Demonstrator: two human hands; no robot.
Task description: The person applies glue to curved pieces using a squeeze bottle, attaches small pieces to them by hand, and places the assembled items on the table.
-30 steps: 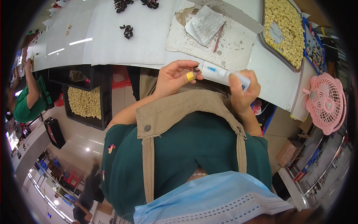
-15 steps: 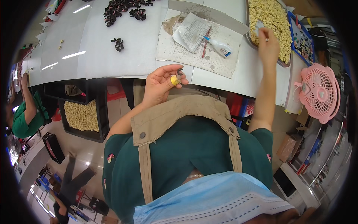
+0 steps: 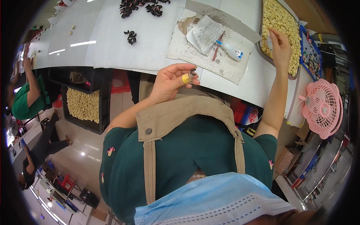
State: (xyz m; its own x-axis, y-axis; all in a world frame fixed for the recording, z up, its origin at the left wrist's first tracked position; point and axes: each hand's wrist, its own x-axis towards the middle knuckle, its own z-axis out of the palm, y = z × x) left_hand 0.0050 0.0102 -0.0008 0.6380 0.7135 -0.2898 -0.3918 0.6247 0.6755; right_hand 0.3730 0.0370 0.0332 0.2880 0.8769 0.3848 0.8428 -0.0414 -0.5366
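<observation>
Your left hand (image 3: 170, 80) is raised at the near edge of the worktop (image 3: 112, 41). Its fingers (image 3: 187, 68) are curled together and pinched on a small dark piece (image 3: 192, 72) at the tips; a yellow band sits on one fingertip. The piece is off the worktop, held just above the apron bib.

Your right hand (image 3: 280, 47) is stretched out to the far right, over the tray of pale yellow pieces (image 3: 275, 18). The fingers are loosely bent and touching down among the pieces; you cannot tell from here whether they have closed on one.

The glue bottle (image 3: 233, 49) lies on its side on the stained cardboard mat (image 3: 210, 63), beside a folded paper sheet (image 3: 205, 33) and a thin red stick (image 3: 217, 45). Neither hand is on it.

Progress, as a judgement: you look mid-cycle. One dark piece is in hand, the bottle is set down, and the right hand is at the pale stock. No finished, joined item shows clearly on the worktop, so the count done cannot be read.

Left to go: heaps of dark pieces (image 3: 140, 6) wait at the far edge, with a few stray ones (image 3: 131, 36) nearer. The tray looks nearly full. Plenty remains.

Also there: a pink fan (image 3: 322, 108) at right, a black crate of pale pieces (image 3: 83, 105) under the worktop, and a person in green (image 3: 26, 101) at left.
</observation>
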